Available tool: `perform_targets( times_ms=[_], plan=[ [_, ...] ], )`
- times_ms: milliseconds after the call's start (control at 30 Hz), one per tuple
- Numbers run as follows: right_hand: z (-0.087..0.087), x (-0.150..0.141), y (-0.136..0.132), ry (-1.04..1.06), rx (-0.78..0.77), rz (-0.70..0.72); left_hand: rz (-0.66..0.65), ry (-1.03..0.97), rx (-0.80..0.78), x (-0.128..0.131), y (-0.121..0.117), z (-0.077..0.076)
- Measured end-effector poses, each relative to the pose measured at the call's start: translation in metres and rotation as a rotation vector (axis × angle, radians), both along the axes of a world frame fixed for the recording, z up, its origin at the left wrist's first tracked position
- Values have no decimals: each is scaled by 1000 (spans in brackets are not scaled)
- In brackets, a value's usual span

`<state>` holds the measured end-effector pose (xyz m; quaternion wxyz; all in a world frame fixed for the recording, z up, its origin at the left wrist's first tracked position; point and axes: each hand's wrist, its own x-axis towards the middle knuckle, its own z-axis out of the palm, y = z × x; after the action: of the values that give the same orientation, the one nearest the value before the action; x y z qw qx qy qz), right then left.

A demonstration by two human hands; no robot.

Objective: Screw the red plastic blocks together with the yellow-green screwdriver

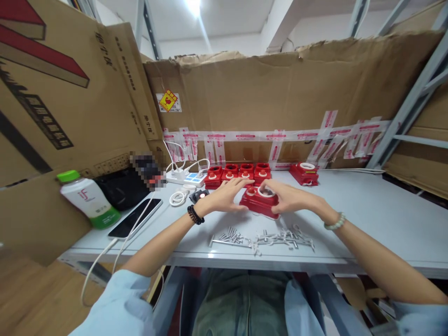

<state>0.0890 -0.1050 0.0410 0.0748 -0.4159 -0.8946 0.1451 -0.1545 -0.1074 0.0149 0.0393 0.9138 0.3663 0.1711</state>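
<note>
A red housing [258,204] with a white ring [266,192] on top lies on the table between my hands. At its left end is my left hand [227,195], fingers stretched out above and thumb apart near its side. My right hand [292,198] curls round the other end, with a fingertip by the ring and the thumb against the side. In front lie several loose screws [233,234] and a thin metal rod [229,242]. More small metal parts [287,238] are heaped to their right.
Behind stand several similar red housings in a row [247,175], and another red housing [304,174] farther right. A white power strip [187,177], coiled cable [178,198], phone [136,218] and bottle [89,198] occupy the left. Cardboard walls [245,98] enclose the table's back.
</note>
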Motion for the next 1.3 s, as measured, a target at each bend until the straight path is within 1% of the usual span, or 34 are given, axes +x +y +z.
perform_targets(
  times_ms=[100,167,200,267,333,367,400,467,533,633,700,800,967,1033,1100,1200,1300],
  plan=[
    [-7,-22,5,195,-81,204,-39,-44,-86,-2,11,-12],
    [-13,-32,8,293,-106,262,-45,-88,-182,-5,15,-19],
    [-16,-34,10,331,-97,256,-50,-112,-215,-7,17,-22],
    [-20,-32,12,402,-27,160,-65,-162,-230,-11,17,-25],
    [-22,-25,15,453,14,3,-72,-203,-209,-16,14,-23],
    [-23,-21,17,459,-21,-69,-73,-220,-202,-18,13,-21],
    [-24,-17,18,452,-94,-117,-72,-237,-195,-20,12,-19],
    [-26,-13,21,437,-289,-138,-66,-268,-177,-24,10,-13],
    [-29,-13,24,472,-425,-129,-57,-292,-160,-27,9,-8],
    [-34,-17,26,546,-490,-154,-35,-295,-141,-29,8,-5],
    [-37,-21,25,548,-515,-177,-23,-292,-127,-30,8,-4],
    [-38,-23,23,557,-534,-161,-14,-293,-101,-30,7,-3],
    [-36,-23,19,560,-488,-127,-6,-276,-87,-31,7,-1],
    [-36,-24,18,554,-404,-140,18,-258,-67,-34,7,1],
    [-39,-27,17,553,-284,-144,50,-256,-30,-39,8,4],
    [-45,-35,13,493,-167,-48,102,-280,21,-47,9,9],
    [-50,-43,6,329,-106,53,129,-277,31,-49,9,12]
  ],
)
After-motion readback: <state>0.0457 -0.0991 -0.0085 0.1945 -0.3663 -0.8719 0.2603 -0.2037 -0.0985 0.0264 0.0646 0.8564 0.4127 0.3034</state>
